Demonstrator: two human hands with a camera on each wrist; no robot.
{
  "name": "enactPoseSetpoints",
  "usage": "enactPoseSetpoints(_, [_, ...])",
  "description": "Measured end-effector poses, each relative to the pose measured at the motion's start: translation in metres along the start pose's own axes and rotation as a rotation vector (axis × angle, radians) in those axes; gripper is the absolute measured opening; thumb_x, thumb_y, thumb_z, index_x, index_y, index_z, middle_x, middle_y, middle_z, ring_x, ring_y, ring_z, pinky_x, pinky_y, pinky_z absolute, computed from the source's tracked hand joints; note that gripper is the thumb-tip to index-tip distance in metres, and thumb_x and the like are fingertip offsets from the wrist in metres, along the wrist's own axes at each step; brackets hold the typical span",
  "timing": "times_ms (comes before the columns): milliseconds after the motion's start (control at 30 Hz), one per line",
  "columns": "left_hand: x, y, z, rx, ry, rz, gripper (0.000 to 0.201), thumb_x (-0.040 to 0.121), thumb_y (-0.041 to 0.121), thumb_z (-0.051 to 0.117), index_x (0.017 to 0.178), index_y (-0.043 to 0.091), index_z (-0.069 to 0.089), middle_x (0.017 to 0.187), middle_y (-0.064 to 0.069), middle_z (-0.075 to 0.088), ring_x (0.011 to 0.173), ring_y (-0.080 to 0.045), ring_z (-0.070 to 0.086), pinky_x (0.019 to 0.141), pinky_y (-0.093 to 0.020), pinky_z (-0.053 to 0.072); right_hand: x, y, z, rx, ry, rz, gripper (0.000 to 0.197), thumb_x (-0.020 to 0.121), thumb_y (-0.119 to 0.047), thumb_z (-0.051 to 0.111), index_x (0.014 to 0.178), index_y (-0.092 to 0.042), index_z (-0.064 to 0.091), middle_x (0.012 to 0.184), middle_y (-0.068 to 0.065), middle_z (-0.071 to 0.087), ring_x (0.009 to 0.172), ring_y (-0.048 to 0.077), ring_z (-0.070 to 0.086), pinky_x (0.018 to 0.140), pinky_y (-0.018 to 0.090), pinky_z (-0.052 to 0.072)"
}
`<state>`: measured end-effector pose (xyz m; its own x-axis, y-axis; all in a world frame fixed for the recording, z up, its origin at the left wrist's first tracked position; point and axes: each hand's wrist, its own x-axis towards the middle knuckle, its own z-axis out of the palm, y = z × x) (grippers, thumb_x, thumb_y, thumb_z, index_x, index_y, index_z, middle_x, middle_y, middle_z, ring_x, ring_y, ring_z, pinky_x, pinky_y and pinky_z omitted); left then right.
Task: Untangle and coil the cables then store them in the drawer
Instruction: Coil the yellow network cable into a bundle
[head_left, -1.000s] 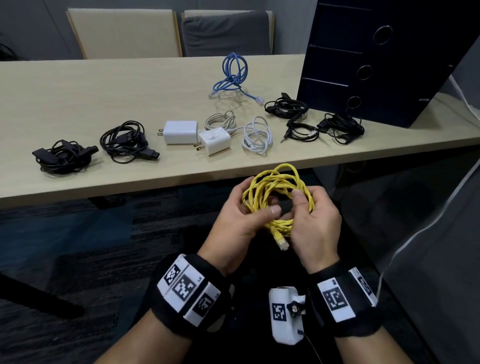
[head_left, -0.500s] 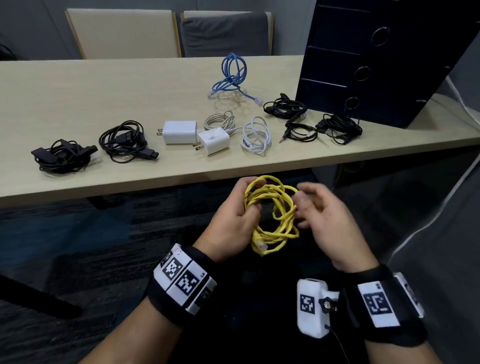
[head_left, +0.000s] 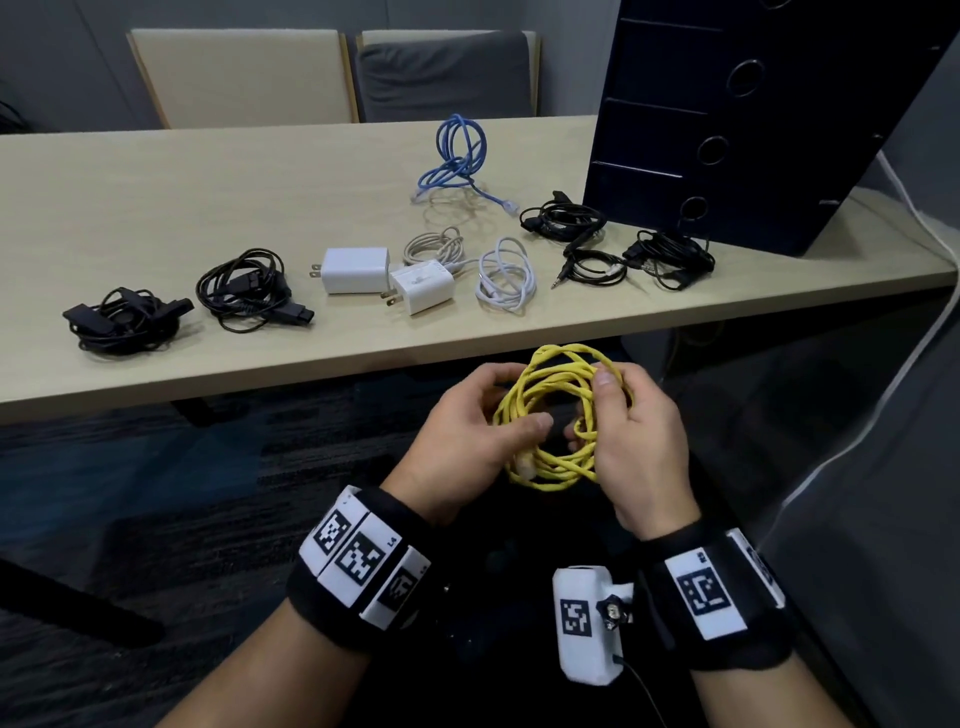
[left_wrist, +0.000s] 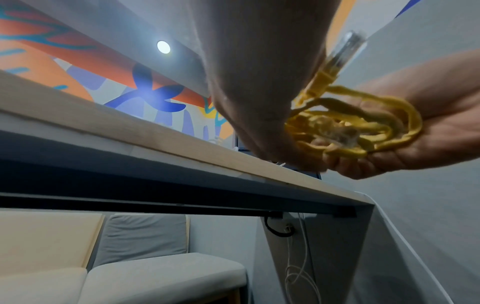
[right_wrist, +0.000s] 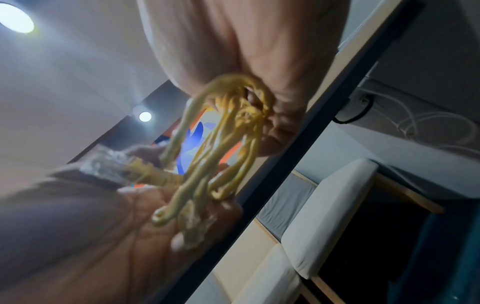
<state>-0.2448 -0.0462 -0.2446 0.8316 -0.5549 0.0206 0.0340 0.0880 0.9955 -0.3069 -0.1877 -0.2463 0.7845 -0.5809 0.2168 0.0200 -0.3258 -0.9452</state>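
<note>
Both hands pinch the yellow cable (head_left: 558, 415): left hand (head_left: 470, 441) steadies the loops, right hand (head_left: 636, 441) clamps them so the coil holds.

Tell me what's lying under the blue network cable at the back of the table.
Only the bare tan table top shows under the looped blue network cable; its faint reflection lies there. Nothing else is visible beneath it, though the spot under its crossing strands is covered.
</note>
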Motion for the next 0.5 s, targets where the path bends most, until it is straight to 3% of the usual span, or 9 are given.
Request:
enactPoseSetpoints(100, [0.000, 0.003, 0.003, -0.102, 0.053, 0.077, 0.058, 0.086, -0.008, 0.063, 0.132, 0.026, 0.049, 0.090, -0.014, 0.067, 0.069, -0.024, 0.068, 0.066, -0.033, 0.055, 0.001, -0.002, 0.002, 0.047, -0.039, 0.040, 0.018, 0.102, -0.031, 0.046, 0.099, -0.026, 0.063, 0.077, 0.003, 0.066, 0.062, 0.018, 0.066, 0.067, 0.049, 0.059])
enactPoseSetpoints(200, [0.000, 0.003, 0.005, -0.082, 0.060, 0.172, 0.046, 0.090, -0.009, 0.057, 0.120, 0.026, 0.060, 0.087, 0.000, 0.069, 0.065, -0.021, 0.064, 0.064, -0.031, 0.056, 0.003, -0.002, 0.000, 0.149, -0.106, 0.083, 0.028, 0.095, -0.051, 0.049, 0.106, -0.031, 0.065, 0.087, 0.002, 0.069, 0.073, 0.022, 0.069, 0.077, 0.059, 0.056])
enactPoseSetpoints(333, [0.000, 0.005, 0.005, -0.055, 0.086, 0.179, 0.046, 0.091, -0.007, 0.056, 0.122, 0.026, 0.060, 0.092, 0.006, 0.071, 0.063, -0.017, 0.062, 0.064, -0.028, 0.055, 0.002, 0.000, -0.008, 0.092, -0.207, 0.032, 0.063, 0.081, -0.079, 0.043, 0.126, -0.038, 0.055, 0.117, -0.007, 0.068, 0.110, 0.014, 0.064, 0.098, 0.051, 0.049])
enactPoseSetpoints(400, [0.001, 0.007, 0.003, -0.049, 0.074, 0.187, 0.054, 0.091, -0.007, 0.055, 0.127, 0.033, 0.055, 0.099, 0.002, 0.069, 0.065, -0.015, 0.060, 0.066, -0.026, 0.055, 0.001, 0.000, -0.012, 0.036, -0.234, 0.035, 0.056, 0.084, -0.075, 0.043, 0.124, -0.038, 0.055, 0.110, -0.008, 0.069, 0.104, 0.011, 0.065, 0.094, 0.051, 0.051])
enactPoseSetpoints(500, [-0.001, 0.009, 0.003, -0.015, 0.038, 0.211, 0.058, 0.092, -0.005, 0.055, 0.126, 0.042, 0.052, 0.093, 0.002, 0.068, 0.070, -0.014, 0.059, 0.070, -0.027, 0.055, 0.000, -0.004, -0.012, -0.060, -0.208, 0.009, 0.019, 0.100, -0.038, 0.046, 0.106, -0.028, 0.061, 0.086, -0.007, 0.071, 0.083, 0.012, 0.066, 0.086, 0.047, 0.053])
